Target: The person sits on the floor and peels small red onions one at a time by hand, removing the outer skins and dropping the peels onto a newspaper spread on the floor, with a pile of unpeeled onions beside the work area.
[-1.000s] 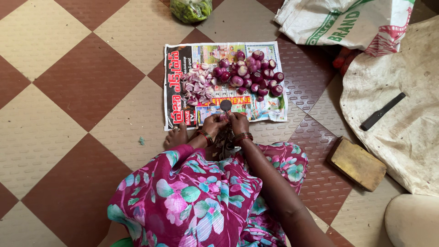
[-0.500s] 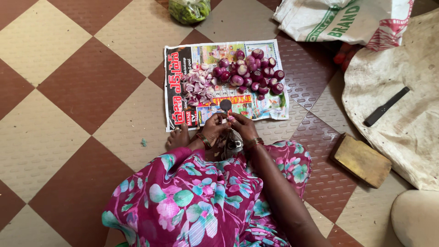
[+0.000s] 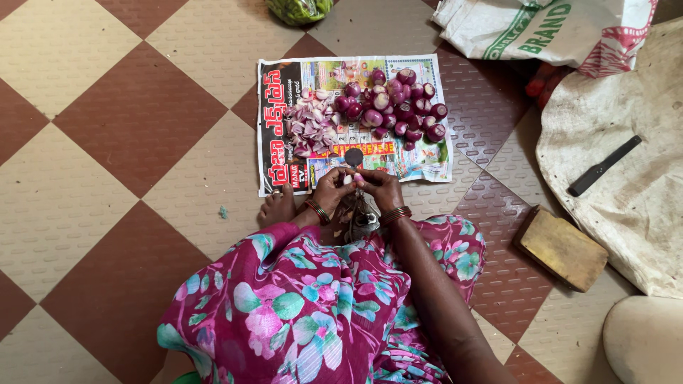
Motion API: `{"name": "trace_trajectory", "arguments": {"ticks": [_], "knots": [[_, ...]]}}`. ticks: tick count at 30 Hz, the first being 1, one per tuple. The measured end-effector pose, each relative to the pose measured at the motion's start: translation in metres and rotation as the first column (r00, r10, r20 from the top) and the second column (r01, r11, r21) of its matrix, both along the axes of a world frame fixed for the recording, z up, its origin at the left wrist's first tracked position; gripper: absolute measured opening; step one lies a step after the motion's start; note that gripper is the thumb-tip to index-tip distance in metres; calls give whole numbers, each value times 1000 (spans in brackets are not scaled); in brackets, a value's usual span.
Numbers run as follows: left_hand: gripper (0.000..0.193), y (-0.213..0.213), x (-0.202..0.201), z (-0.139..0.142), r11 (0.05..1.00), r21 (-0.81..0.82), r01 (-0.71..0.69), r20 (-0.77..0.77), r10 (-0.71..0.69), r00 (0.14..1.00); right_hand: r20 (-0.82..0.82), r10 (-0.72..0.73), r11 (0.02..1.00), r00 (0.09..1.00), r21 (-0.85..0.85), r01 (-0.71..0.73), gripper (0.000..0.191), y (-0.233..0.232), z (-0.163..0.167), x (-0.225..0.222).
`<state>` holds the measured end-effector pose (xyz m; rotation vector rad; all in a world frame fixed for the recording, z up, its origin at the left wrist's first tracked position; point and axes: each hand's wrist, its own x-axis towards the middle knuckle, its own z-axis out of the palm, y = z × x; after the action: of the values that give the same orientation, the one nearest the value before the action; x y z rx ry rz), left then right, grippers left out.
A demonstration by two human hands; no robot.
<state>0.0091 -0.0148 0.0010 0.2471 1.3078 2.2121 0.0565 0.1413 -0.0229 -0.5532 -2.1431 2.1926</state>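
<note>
I sit on a checkered tile floor in a pink floral garment [image 3: 299, 313]. My left hand [image 3: 331, 190] and my right hand [image 3: 378, 186] meet at an upright floor blade [image 3: 353, 156] and pinch a small pale onion piece [image 3: 348, 179] against it. Just beyond lies a newspaper sheet [image 3: 427, 160]. On it are a heap of whole peeled purple onions [image 3: 398, 107] to the right and a pile of cut onion pieces [image 3: 309, 128] to the left. Bangles ring both wrists. My bare foot [image 3: 279, 208] rests beside the left hand.
A wooden block [image 3: 562, 249] lies on the floor at my right. Beyond it a dirty cloth sack [image 3: 626, 206] carries a dark knife [image 3: 603, 166]. A white printed sack [image 3: 541, 28] and a green bag [image 3: 299, 8] lie at the far edge.
Both hands stay at the blade with only small finger shifts. The view has drifted slightly.
</note>
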Motion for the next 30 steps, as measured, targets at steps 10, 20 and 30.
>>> {"name": "trace_trajectory", "arguments": {"ticks": [10, 20, 30], "knots": [[18, 6, -2, -2, 995, -92, -40, -39, 36, 999, 12, -34, 998, 999, 59, 33, 31, -1, 1, -3], [23, 2, 4, -10, 1000, -14, -10, -34, 9, 999, -33, -31, 1000, 999, 2, 31, 34, 1, -3, 6], [18, 7, 3, 2, 986, -160, -47, -54, 39, 998, 3, -67, 995, 998, 72, 66, 30, -3, 3, 0]]}}
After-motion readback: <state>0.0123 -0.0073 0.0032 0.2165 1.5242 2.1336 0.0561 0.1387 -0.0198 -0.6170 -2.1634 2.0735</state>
